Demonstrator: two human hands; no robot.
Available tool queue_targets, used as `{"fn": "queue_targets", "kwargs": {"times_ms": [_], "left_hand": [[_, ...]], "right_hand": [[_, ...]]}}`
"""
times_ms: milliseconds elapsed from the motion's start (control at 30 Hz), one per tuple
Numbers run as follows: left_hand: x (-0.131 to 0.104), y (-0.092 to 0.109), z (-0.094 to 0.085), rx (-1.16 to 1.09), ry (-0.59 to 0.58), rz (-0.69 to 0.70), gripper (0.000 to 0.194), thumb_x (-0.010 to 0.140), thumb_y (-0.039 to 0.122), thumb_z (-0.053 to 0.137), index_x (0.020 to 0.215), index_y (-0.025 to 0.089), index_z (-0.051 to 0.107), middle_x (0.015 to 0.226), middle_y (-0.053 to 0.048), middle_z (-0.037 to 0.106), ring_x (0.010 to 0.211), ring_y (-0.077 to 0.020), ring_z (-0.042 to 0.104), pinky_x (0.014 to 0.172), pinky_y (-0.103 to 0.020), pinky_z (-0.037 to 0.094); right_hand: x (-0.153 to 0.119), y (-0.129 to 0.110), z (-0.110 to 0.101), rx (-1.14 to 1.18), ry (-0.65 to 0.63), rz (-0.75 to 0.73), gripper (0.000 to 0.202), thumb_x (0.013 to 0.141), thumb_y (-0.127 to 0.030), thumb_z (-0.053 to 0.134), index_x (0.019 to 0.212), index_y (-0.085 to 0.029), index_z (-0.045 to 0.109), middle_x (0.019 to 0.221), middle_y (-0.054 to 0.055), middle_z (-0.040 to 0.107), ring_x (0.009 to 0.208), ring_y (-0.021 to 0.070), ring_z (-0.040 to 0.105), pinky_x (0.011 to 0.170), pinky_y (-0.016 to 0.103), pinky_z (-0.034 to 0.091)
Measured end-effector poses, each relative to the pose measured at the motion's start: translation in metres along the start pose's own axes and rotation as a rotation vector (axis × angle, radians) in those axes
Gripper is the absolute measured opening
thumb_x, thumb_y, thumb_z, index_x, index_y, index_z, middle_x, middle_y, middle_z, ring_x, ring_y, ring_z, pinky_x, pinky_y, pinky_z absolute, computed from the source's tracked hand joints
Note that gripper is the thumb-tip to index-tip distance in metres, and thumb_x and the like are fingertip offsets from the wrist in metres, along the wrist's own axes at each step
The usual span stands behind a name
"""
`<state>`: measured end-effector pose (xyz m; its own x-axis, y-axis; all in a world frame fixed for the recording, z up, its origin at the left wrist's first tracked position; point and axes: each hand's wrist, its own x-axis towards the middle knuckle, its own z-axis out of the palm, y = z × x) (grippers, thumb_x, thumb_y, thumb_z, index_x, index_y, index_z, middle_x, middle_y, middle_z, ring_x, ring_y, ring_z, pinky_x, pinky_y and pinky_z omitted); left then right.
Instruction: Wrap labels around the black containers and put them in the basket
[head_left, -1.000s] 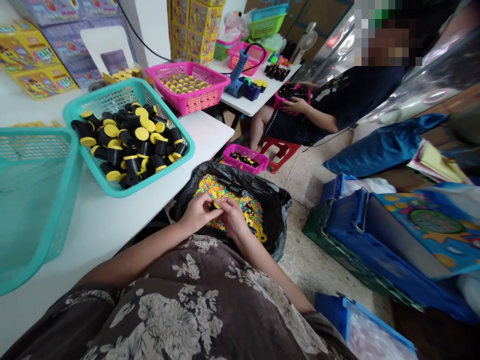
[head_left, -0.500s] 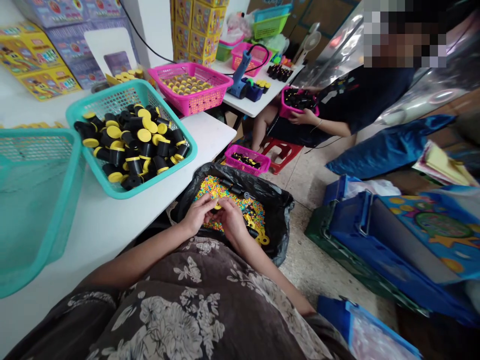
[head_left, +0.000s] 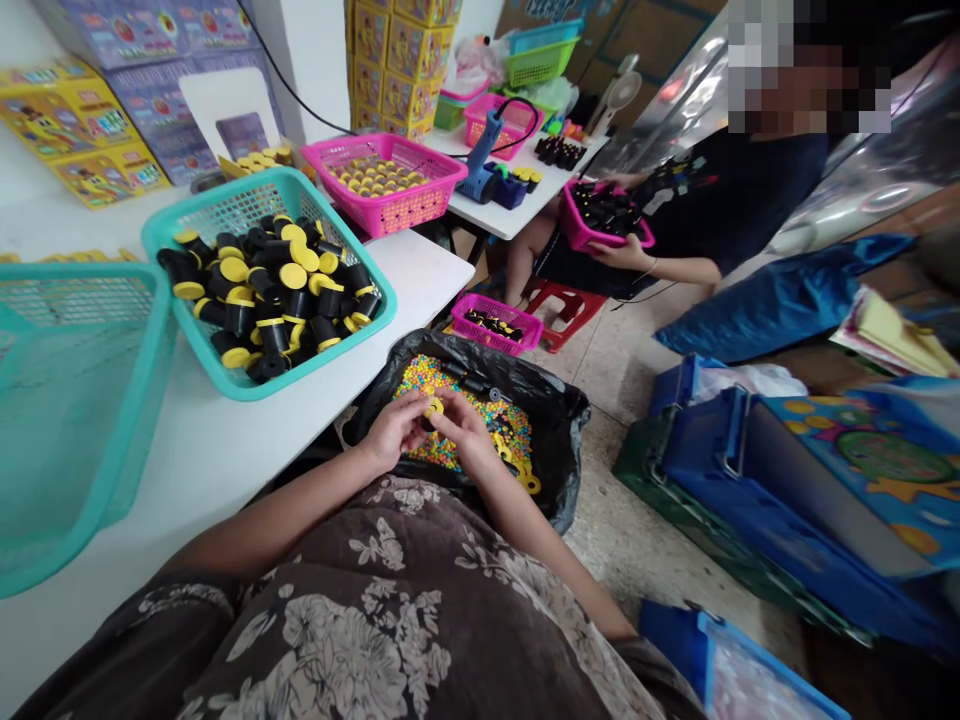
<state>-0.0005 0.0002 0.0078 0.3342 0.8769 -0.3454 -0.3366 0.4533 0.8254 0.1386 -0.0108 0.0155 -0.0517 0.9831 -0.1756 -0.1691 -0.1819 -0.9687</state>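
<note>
Hands | my left hand [head_left: 391, 432] and right hand [head_left: 466, 432] pinch one small yellow-capped tube [head_left: 432, 410] over the beads in the black bag [head_left: 555, 400] | light, stiff, smooth plastic, likely slippery; grip the barrel, not the cap.

Hands: my left hand [head_left: 390, 432] and right hand [head_left: 466, 430] have lifted the yellow cap [head_left: 433, 407] slightly, now exposed between my fingertips | Co-worker: pink basket [head_left: 600, 210] raised from lap, tilted, gripped by both hands
</note>
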Motion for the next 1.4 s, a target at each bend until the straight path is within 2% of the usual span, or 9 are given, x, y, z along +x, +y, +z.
{"fn": "queue_targets", "kwargs": {"times_ms": [167,400,667,800,900,1033,1133,1233,1400], "left_hand": [[0.001,-0.002,-0.001,-0.071,-0.068,-0.032,0.047,0.070,0.059,0.073,0.082,0.019,0.050,0.061,0.007,0.044,0.036,-0.0044,0.039,0.032,-0.018,0.016],[0.001,-0.006,-0.001,-0.109,-0.012,-0.019,0.049,0.066,0.059,0.075,0.083,0.019,0.052,0.059,0.008,0.043,0.034,-0.0038,0.035,0.032,-0.018,0.016],[0.004,-0.011,-0.004,-0.163,0.059,-0.048,0.046,0.067,0.058,0.072,0.077,0.019,0.051,0.054,0.008,0.042,0.033,-0.0052,0.034,0.034,-0.021,0.011],[0.008,-0.011,-0.006,-0.180,0.023,-0.076,0.064,0.074,0.082,0.044,0.074,0.019,0.052,0.049,0.004,0.045,0.032,-0.0089,0.037,0.035,-0.024,0.013],[0.011,-0.011,-0.008,-0.123,0.086,-0.082,0.072,0.076,0.087,0.031,0.077,0.018,0.053,0.048,0.002,0.048,0.031,-0.0096,0.038,0.035,-0.024,0.015],[0.011,-0.013,-0.009,0.049,0.121,-0.062,0.061,0.075,0.079,0.051,0.080,0.018,0.056,0.048,0.005,0.047,0.031,-0.0082,0.040,0.034,-0.022,0.018],[0.008,-0.012,-0.008,0.089,0.148,-0.060,0.052,0.073,0.070,0.063,0.077,0.019,0.054,0.048,0.007,0.046,0.031,-0.0067,0.039,0.034,-0.021,0.019],[0.008,-0.010,-0.007,0.095,0.161,-0.059,0.048,0.073,0.065,0.067,0.076,0.019,0.054,0.049,0.007,0.047,0.032,-0.0062,0.040,0.035,-0.020,0.020],[0.011,-0.011,-0.005,0.114,0.140,-0.057,0.046,0.072,0.062,0.070,0.072,0.019,0.052,0.047,0.007,0.045,0.031,-0.0058,0.039,0.034,-0.021,0.017]], "right_hand": [[-0.002,-0.002,-0.007,-0.008,-0.023,-0.129,0.034,0.062,-0.037,0.085,0.091,-0.029,0.071,0.090,0.000,0.065,0.081,0.0179,0.059,0.073,0.031,0.049],[-0.006,0.009,0.000,-0.496,0.095,-0.510,0.009,0.083,-0.037,0.069,0.084,-0.027,0.069,0.087,0.004,0.066,0.086,0.0221,0.060,0.082,0.039,0.048],[0.000,0.008,0.006,-0.831,0.045,-0.681,0.015,0.092,-0.033,0.056,0.085,-0.025,0.067,0.086,0.007,0.063,0.081,0.0223,0.061,0.074,0.037,0.049],[0.025,-0.024,0.015,-1.057,-0.091,-0.589,0.023,0.090,-0.039,0.058,0.074,-0.023,0.065,0.074,0.004,0.058,0.066,0.0189,0.057,0.062,0.033,0.044],[0.054,-0.067,0.043,-1.089,-0.119,-0.607,0.021,0.083,-0.036,0.066,0.068,-0.022,0.061,0.071,0.002,0.056,0.063,0.0155,0.053,0.061,0.031,0.042],[0.100,-0.127,0.103,-0.841,-0.107,-0.804,0.028,0.087,-0.045,0.063,0.079,-0.018,0.063,0.072,0.000,0.056,0.069,0.0119,0.055,0.068,0.028,0.044],[0.134,-0.156,0.128,-0.670,-0.167,-0.971,0.054,0.095,-0.058,0.034,0.106,-0.012,0.061,0.086,-0.003,0.055,0.084,0.0099,0.060,0.075,0.028,0.043],[0.143,-0.160,0.107,-0.729,-0.202,-0.981,0.066,0.095,-0.061,0.021,0.106,-0.010,0.061,0.086,-0.004,0.053,0.086,0.0087,0.061,0.077,0.027,0.043],[0.088,-0.114,0.015,-1.102,-0.261,-0.510,0.032,0.083,-0.043,0.070,0.066,-0.016,0.063,0.060,-0.003,0.053,0.063,0.0097,0.053,0.065,0.026,0.040]]}}
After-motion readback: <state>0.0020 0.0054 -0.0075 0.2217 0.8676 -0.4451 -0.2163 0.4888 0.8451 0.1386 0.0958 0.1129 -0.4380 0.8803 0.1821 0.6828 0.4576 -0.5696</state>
